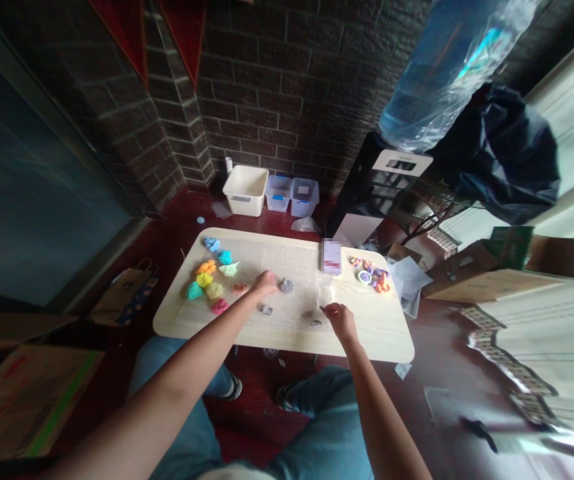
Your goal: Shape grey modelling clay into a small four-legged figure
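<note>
My left hand (pixel 265 283) is over the middle of the table, its fingers curled together. Just right of its fingertips sits a grey lump of modelling clay (pixel 286 285); whether they touch it or hold anything is hidden. Closer to me lies a smaller grey piece (pixel 266 310). My right hand (pixel 339 316) pinches a small dark piece (pixel 322 308), too small to name, right of the middle. Beside it are another grey bit (pixel 315 323) and a whitish lump (pixel 327 293). A reddish-brown lump (pixel 239 289) lies left of my left hand.
Coloured clay lumps, among them yellow (pixel 205 280) and pink (pixel 220 306), cover the table's left side. Bubble wrap (pixel 297 257) lies across the middle. A pale card or box (pixel 331 257) stands at the back. Purple and orange pieces (pixel 381 283) surround a round white-rimmed container (pixel 364 277) at right.
</note>
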{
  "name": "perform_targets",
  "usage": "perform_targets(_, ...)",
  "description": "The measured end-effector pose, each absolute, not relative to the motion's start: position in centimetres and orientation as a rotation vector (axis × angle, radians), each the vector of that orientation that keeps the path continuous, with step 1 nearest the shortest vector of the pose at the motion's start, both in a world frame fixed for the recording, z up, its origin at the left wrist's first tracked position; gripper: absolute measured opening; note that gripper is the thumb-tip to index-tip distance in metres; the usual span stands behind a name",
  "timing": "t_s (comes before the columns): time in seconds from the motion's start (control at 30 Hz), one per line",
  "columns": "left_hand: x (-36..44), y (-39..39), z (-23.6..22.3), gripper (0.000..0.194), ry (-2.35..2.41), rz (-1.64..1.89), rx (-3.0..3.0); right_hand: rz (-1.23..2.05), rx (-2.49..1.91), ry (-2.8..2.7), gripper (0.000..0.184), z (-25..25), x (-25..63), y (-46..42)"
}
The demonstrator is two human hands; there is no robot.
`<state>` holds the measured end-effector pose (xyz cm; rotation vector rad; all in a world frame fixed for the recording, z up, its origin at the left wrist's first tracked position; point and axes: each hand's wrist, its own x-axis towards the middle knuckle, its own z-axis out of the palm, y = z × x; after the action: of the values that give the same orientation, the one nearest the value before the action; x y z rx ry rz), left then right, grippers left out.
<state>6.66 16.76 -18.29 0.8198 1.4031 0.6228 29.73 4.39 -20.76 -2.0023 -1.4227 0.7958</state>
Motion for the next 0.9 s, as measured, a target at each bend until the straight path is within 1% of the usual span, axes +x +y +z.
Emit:
perform_targets(0.13,5.7,13.1,-15.6,0.036,1.293,0.773,0.695,0.809,-1.809,-1.348,0.025,-16.8,26.6,3.4)
perform_targets(0.2,5.7,10.2,-13.9,0.029,1.159,0.781,0.615,0.862,-1.666,-1.380,0.026,-14.6,23.4,2.4)
perform_targets(0.23,5.7,8.6,-13.1,0.030,1.084,0.748,0.565,0.885,-1.605,-1.406,0.025,-13.5,21.8,1.7)
perform_targets(0.3,5.5,5.8,-11.6,0.041,0.941,0.659,0.471,0.904,-1.520,-1.460,0.017,-11.7,18.7,0.4)
perform_targets(0.33,5.4,4.7,-11.0,0.042,0.884,0.631,0.419,0.901,-1.489,-1.493,0.014,-10.9,17.4,-0.3)
perform_targets(0.47,4.6,1.9,-10.0,0.040,0.745,0.622,0.226,0.810,-1.445,-1.588,0.018,-8.5,15.3,-2.5)
perform_targets(0.57,4.3,0.7,-10.2,0.038,0.732,0.721,0.186,0.743,-1.447,-1.542,0.014,-7.1,15.4,-3.3)
perform_targets(0.6,4.3,0.2,-10.1,0.036,0.731,0.760,0.189,0.702,-1.458,-1.471,0.016,-6.6,15.4,-3.3)
perform_targets(0.73,5.1,-2.4,-8.5,0.036,0.696,0.967,0.302,0.559,-1.456,-1.167,0.039,-5.2,14.3,-2.6)
perform_targets(0.8,5.5,-3.9,-7.2,0.038,0.599,1.055,0.311,0.594,-1.419,-1.139,0.048,-5.0,13.1,-2.3)
perform_targets(0.9,5.3,-5.0,-5.4,0.049,0.413,1.035,0.205,0.684,-1.367,-1.190,0.056,-5.2,11.0,-2.8)
